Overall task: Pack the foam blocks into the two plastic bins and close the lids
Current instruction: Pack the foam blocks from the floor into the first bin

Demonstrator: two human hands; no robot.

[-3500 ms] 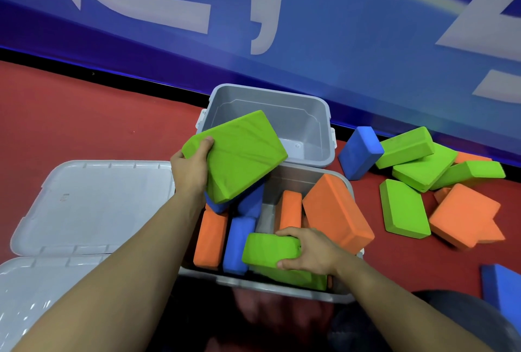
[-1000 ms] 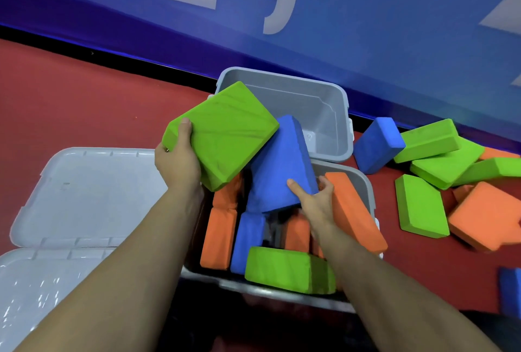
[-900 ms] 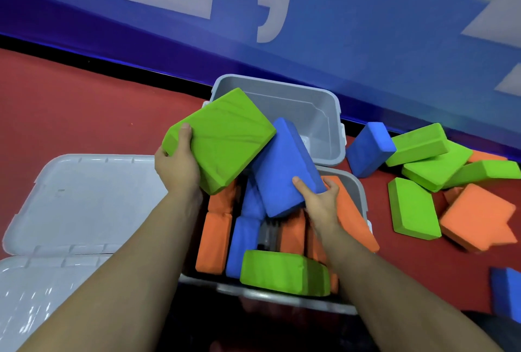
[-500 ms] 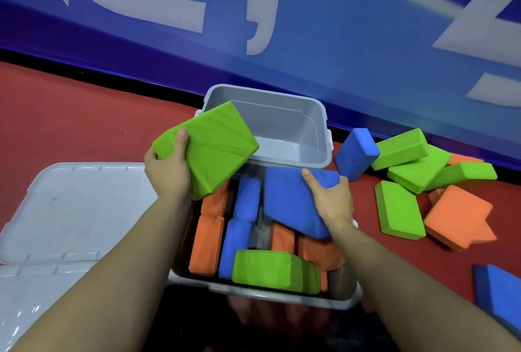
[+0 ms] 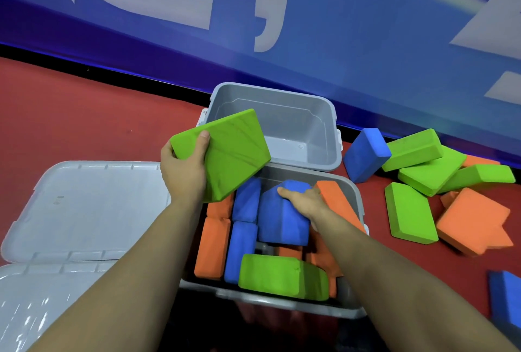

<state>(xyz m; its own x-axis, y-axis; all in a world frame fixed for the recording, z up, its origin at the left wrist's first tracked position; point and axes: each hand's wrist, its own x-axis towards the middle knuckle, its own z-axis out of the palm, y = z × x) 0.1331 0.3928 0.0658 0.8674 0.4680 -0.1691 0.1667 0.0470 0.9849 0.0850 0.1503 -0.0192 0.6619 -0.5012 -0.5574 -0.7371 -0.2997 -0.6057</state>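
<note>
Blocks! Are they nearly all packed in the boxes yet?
Not yet. The near bin is almost full. The left hand holds a green block; the right hand presses a blue block in. The far bin is empty, loose blocks wait, both lids are off.

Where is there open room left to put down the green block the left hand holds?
The far bin is bare inside, bordered by the blue wall. The near bin is crowded with blocks, the right hand pressing a blue block in. Red floor left of the far bin, beyond the lids, is bare. The green block hangs above.
</note>
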